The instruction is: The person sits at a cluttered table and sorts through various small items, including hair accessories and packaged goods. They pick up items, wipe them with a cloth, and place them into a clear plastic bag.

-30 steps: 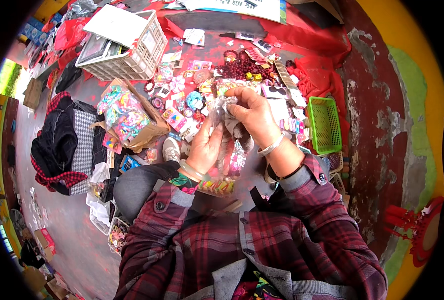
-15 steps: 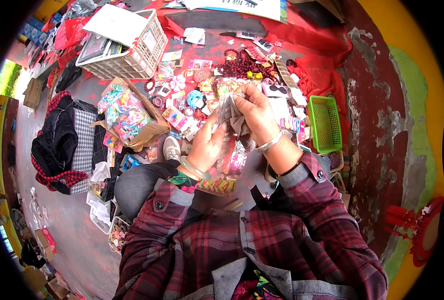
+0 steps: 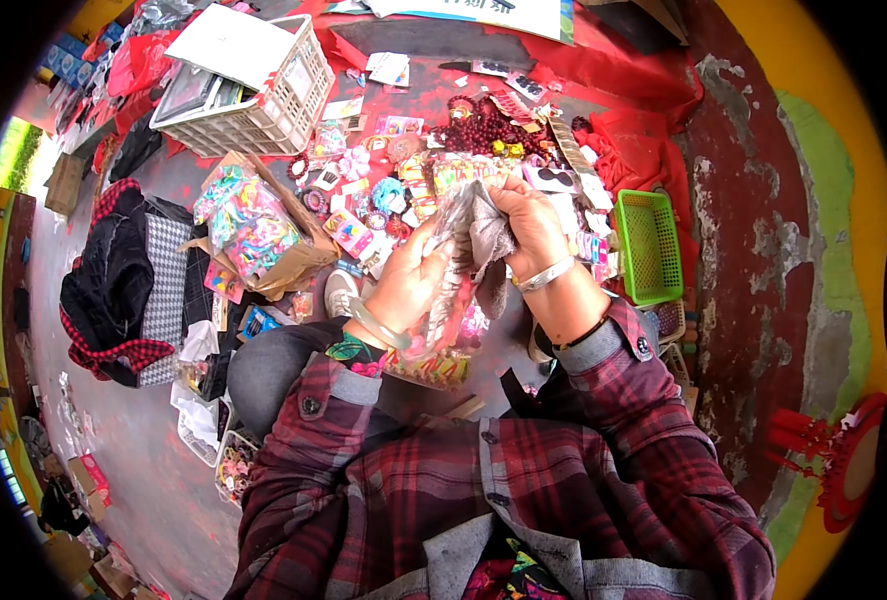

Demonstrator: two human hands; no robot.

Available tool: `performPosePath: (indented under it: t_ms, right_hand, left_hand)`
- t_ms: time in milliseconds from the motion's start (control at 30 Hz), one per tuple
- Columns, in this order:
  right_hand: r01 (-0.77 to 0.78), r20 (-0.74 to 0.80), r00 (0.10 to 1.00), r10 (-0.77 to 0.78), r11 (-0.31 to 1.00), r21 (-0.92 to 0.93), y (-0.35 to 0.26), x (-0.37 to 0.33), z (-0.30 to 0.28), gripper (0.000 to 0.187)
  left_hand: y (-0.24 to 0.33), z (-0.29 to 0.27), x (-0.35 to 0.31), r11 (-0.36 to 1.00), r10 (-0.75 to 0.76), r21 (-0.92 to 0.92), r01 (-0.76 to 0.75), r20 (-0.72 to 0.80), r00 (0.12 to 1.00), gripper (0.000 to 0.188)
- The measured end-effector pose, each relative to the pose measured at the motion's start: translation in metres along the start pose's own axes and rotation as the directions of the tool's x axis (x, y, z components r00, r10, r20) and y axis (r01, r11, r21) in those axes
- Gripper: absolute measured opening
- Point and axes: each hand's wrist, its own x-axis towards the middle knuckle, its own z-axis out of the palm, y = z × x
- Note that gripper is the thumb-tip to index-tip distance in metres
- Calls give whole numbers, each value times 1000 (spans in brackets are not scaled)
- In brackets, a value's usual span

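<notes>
The left hand (image 3: pixel 407 290) is closing its thumb and fingers around a clear plastic bag (image 3: pixel 451 290), and the bag is hanging down toward six o'clock from the fingers. The right hand (image 3: pixel 536 235) is pinching the upper end of a grey cloth (image 3: pixel 488 240) between thumb and fingers. This cloth is hanging in folds between the two hands, just beside the bag; whether its lower part is lying inside the bag or only against it, I cannot tell.

Taking the hands as the centre of the clock, a heap of dark red beads (image 3: pixel 484 130) is lying at twelve o'clock. A bright green basket (image 3: pixel 651 250) is standing at three o'clock, near the wall. At nine o'clock an open cardboard box (image 3: pixel 309 262) is holding colourful packets (image 3: pixel 254 225), and farther in the same direction a black jacket (image 3: pixel 114 275) is lying. At ten o'clock a white crate (image 3: pixel 264 125) is carrying a white board (image 3: pixel 232 45) on its top. A fluffy blue hair band (image 3: pixel 388 194) is resting nearer, also toward ten o'clock.
</notes>
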Motion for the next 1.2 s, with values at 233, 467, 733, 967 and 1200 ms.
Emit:
performPosePath:
  t_ms: [233,467,733,967,1200]
  right_hand:
    - [-63,27,998,61,995,80,-3,3,-3,10]
    - [350,-262,908,-328,936,42,-91,49,-70,32]
    - [295,-71,954,-291,875,385,-106,22,-56,21]
    - [490,167,867,-470,864,-113,-59,-28,33,29]
    - [727,709,646,-284,-53,-684,35,9,17,34]
  left_hand:
    - [0,-3,0,1000,-16,-6,16,37,999,41]
    - [-32,-15,-7,943,-174,-292,161,-17,985,38]
    - [-21,-25,7,743,-355,-598,301,30,935,30]
    - [-15,-27,4,639,-327,-709,299,101,939,35]
    - [-23,-28,13,910,-165,-407,75,-193,967,36]
